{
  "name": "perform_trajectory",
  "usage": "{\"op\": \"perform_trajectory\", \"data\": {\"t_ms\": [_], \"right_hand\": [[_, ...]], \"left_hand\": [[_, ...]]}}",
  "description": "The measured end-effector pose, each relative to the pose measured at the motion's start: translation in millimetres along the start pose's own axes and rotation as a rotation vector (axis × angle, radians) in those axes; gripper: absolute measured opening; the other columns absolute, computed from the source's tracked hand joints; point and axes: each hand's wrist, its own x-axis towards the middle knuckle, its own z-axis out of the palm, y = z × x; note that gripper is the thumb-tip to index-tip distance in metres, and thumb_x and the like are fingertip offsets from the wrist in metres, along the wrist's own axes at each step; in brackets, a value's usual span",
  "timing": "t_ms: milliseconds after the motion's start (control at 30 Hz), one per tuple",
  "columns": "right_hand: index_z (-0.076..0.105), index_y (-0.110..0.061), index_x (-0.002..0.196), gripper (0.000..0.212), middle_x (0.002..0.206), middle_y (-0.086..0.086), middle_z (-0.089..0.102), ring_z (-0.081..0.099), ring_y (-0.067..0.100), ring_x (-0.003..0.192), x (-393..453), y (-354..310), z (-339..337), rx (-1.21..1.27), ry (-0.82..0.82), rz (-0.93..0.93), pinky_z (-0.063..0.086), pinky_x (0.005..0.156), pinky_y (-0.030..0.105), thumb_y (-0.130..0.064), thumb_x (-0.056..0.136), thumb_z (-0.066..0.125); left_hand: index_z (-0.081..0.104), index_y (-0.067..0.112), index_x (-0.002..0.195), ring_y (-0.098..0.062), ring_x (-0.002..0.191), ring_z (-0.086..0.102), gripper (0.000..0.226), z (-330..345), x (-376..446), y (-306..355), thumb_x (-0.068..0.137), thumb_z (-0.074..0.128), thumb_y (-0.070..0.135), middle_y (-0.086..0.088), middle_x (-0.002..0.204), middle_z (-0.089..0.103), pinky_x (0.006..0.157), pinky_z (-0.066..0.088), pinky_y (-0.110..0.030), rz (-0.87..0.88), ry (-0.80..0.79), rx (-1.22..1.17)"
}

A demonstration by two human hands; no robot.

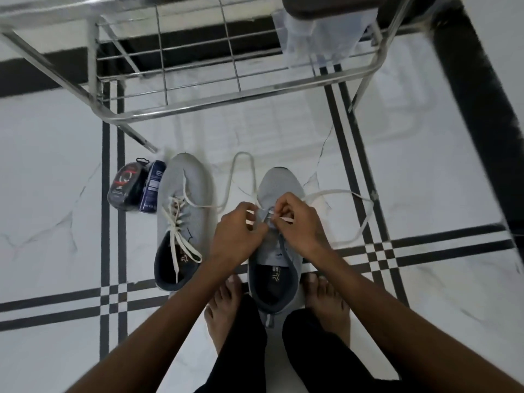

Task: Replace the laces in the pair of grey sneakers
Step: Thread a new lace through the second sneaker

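Two grey sneakers stand side by side on the tiled floor. The left sneaker (184, 199) carries a cream lace crossed through its eyelets, ends loose. The right sneaker (276, 251) sits between my bare feet. A long cream lace (354, 219) loops out from its front eyelets over the floor on both sides. My left hand (236, 232) grips the left side of the shoe at the eyelets with curled fingers. My right hand (296, 219) pinches the lace at the lowest eyelets.
A metal wire shoe rack (215, 103) stands just beyond the sneakers. A dark packet (126, 185) and a blue box (151, 190) lie left of the left sneaker. A dark table leg (476, 109) runs along the right. My feet (224, 304) flank the right sneaker.
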Motion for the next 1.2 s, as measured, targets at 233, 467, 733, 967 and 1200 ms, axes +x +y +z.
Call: {"op": "perform_trajectory", "data": {"t_ms": [233, 467, 733, 967, 1200], "right_hand": [[0.044, -0.02, 0.09, 0.025, 0.084, -0.004, 0.066, 0.066, 0.006, 0.087, -3.5, 1.6, 0.5, 0.164, 0.014, 0.071, 0.049, 0.075, 0.016, -0.01, 0.091, 0.067], [0.041, -0.018, 0.088, 0.029, 0.082, 0.006, 0.065, 0.066, 0.015, 0.083, -2.8, 0.9, 5.0, 0.245, 0.041, 0.115, 0.052, 0.081, 0.022, -0.008, 0.088, 0.069], [0.037, -0.024, 0.085, 0.034, 0.074, -0.01, 0.059, 0.056, -0.006, 0.069, -4.6, -2.4, 3.1, 0.113, 0.017, 0.077, 0.041, 0.061, 0.007, -0.008, 0.086, 0.067], [0.045, -0.02, 0.083, 0.029, 0.076, -0.006, 0.067, 0.06, 0.0, 0.07, -3.5, -6.1, 5.6, 0.147, 0.095, 0.151, 0.048, 0.067, 0.017, -0.01, 0.087, 0.072], [0.059, -0.018, 0.097, 0.023, 0.104, -0.001, 0.057, 0.048, 0.018, 0.095, -23.1, -12.2, 1.4, -0.368, 0.273, -0.092, 0.041, 0.077, 0.029, -0.017, 0.082, 0.076]], "left_hand": [[0.055, 0.039, 0.103, 0.011, 0.077, 0.065, 0.015, 3.2, -6.7, -7.1, 0.09, 0.06, 0.044, 0.019, 0.093, 0.067, 0.064, 0.055, -0.019, 0.059, 0.039, -0.09], [0.058, 0.042, 0.104, 0.01, 0.078, 0.066, 0.013, 7.2, -9.7, -7.0, 0.091, 0.059, 0.041, 0.021, 0.095, 0.067, 0.058, 0.046, -0.015, 0.053, 0.065, -0.114], [0.061, 0.043, 0.107, 0.015, 0.079, 0.064, 0.018, 6.0, -8.4, -7.2, 0.09, 0.06, 0.037, 0.024, 0.091, 0.067, 0.057, 0.047, -0.007, 0.08, 0.051, -0.155], [0.07, 0.035, 0.11, 0.004, 0.088, 0.067, 0.02, 8.4, -1.5, -11.3, 0.097, 0.055, 0.033, 0.021, 0.105, 0.07, 0.079, 0.056, -0.021, 0.14, 0.02, -0.139], [0.057, 0.031, 0.082, -0.003, 0.067, 0.069, 0.015, 8.1, 13.8, -11.3, 0.093, 0.064, 0.025, 0.018, 0.088, 0.07, 0.073, 0.057, -0.04, 0.148, 0.056, -0.101]]}}
